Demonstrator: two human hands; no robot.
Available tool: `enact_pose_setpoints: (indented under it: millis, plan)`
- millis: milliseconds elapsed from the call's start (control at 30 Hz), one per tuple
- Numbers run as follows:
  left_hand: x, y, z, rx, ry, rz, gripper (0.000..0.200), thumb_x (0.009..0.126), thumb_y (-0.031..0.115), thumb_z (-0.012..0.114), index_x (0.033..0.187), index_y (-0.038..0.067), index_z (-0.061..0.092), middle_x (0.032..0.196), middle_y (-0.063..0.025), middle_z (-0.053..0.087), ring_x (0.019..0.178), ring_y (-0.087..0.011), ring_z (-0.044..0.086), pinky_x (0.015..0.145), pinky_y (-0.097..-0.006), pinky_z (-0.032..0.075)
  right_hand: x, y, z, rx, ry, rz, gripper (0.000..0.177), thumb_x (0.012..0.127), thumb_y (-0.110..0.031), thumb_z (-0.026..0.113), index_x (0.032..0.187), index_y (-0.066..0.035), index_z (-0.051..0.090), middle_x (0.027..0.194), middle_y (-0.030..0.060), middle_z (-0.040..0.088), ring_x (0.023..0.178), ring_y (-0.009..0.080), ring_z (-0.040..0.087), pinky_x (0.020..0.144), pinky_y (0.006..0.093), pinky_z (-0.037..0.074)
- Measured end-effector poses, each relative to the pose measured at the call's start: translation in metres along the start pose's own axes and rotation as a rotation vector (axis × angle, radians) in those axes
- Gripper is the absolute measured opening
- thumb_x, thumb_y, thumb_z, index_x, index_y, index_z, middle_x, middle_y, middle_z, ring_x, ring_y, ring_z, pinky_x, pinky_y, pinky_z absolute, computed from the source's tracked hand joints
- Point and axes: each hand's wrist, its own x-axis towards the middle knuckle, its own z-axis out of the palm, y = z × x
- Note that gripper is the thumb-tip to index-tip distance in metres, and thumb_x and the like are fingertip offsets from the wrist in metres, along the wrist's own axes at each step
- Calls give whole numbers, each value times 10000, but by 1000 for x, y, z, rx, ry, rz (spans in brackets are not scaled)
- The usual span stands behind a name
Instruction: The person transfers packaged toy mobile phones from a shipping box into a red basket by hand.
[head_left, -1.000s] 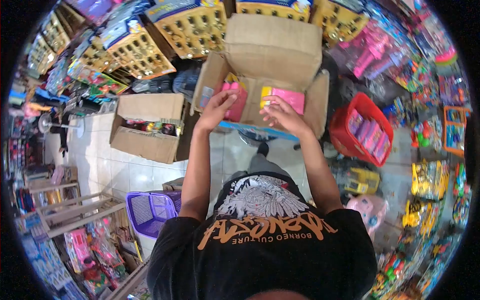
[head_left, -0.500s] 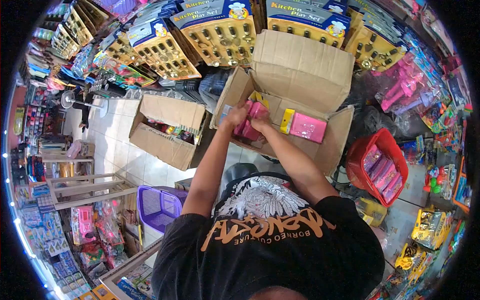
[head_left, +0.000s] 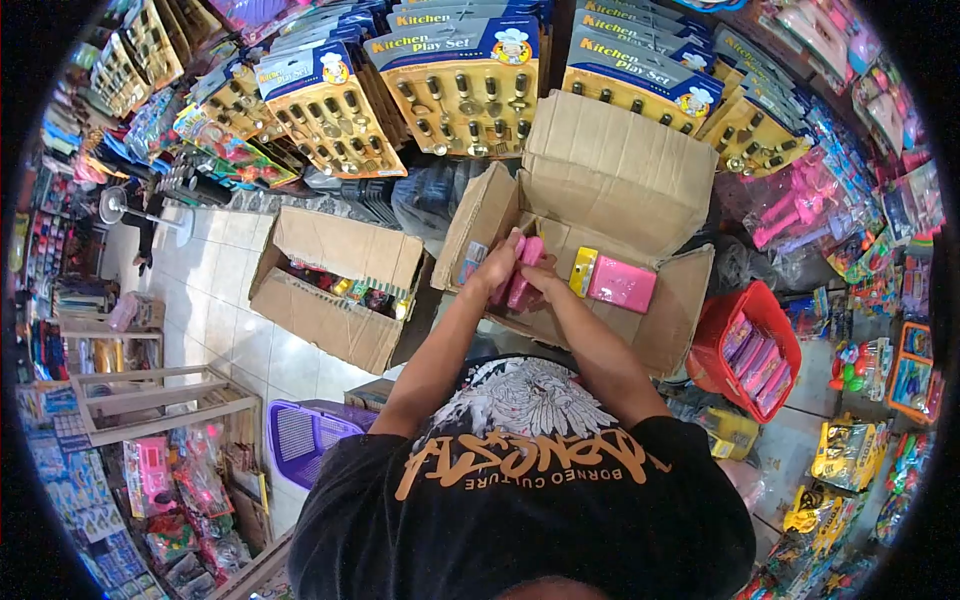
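An open cardboard box (head_left: 612, 165) stands in front of me with its flaps spread. Over its left side, my left hand (head_left: 497, 266) is closed on pink packets (head_left: 528, 262), its fingers along their left edge. From the right, my right hand (head_left: 541, 284) grips the same packets, which stand on edge side by side between both hands. Their lower parts are partly covered by my fingers. To the right of my hands, another pink packet (head_left: 622, 284) with a yellow card top lies flat inside the box.
A second cardboard box (head_left: 325, 330) with small colourful goods sits at left. The red basket (head_left: 708, 345) at right holds pink packs. A purple basket (head_left: 310, 425) stands beside my left arm. Kitchen play sets (head_left: 460, 95) line the back; a standing fan (head_left: 113, 207) is far left.
The view has shifted, so the boxes appear lower. The pink packets in my hands now stand more on edge, seen narrower. The flat packet stays in place in the box.
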Motion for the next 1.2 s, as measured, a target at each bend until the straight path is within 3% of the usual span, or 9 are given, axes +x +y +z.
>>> enact_pose_setpoints:
  millis: [167,267,467,533,633,733,900,1133,1200]
  plan:
    - [37,-39,-3,-74,-147,-123,853,837,713,228,1359,51,354,1374,-154,368,1223,-293,369,995,-414,306,-20,-15,-43,70,-265,-16,541,690,-409,720,1065,-35,607,1049,138,625,976,246,600,842,357,477]
    - [26,-21,2,-207,-244,-168,756,922,577,209,1350,-35,324,1395,-177,318,1251,-268,351,1051,-364,255,-19,3,-45,146,-184,5,576,678,-409,739,1071,-14,596,1056,155,623,960,243,608,830,345,481]
    - [55,-45,4,-268,-212,-228,807,894,620,237,1372,-29,272,1417,-178,281,1262,-280,339,1053,-384,252,-2,23,-54,101,-244,-30,627,716,-338,737,1179,-3,479,1066,138,601,917,264,617,744,391,527]
    - [82,-73,1,-282,-249,-231,820,890,624,239,1385,-31,231,1430,-182,256,1289,-280,302,1062,-385,237,14,40,-40,91,-27,-107,794,674,-333,770,1255,28,368,1118,163,569,994,273,586,767,378,520]
    - [84,-80,-3,-300,-271,-236,836,886,628,240,1397,-32,190,1443,-186,232,1315,-280,264,1072,-387,222,-18,7,-47,31,56,76,945,627,-334,801,1302,30,248,1160,198,532,1050,273,554,780,376,511]
    - [81,-78,1,-318,-316,-263,844,882,638,228,1404,-24,174,1447,-191,223,1333,-274,226,1079,-388,201,-17,9,-37,19,98,24,1050,582,-367,822,1303,28,168,1193,234,496,1082,285,534,805,376,497]
    - [105,-102,2,-202,-152,-229,872,865,675,194,1410,-6,179,1452,-167,226,1334,-272,222,1080,-393,183,-24,4,-39,-57,188,104,998,550,-398,831,1235,13,233,1170,241,511,1058,320,546,852,365,473]
    - [37,-28,16,-214,-111,-237,859,855,694,123,1398,45,275,1403,-161,334,1313,-276,274,1092,-430,124,-34,-15,-60,-11,178,186,948,549,-360,825,1213,14,261,1154,239,517,1048,335,542,904,363,441]
    - [47,-36,8,-197,-184,-136,740,890,634,220,1351,77,374,1266,-153,492,1172,-257,451,992,-432,308,-18,1,-58,-7,205,158,933,557,-344,825,1214,18,270,1158,228,516,1057,329,535,908,362,438]
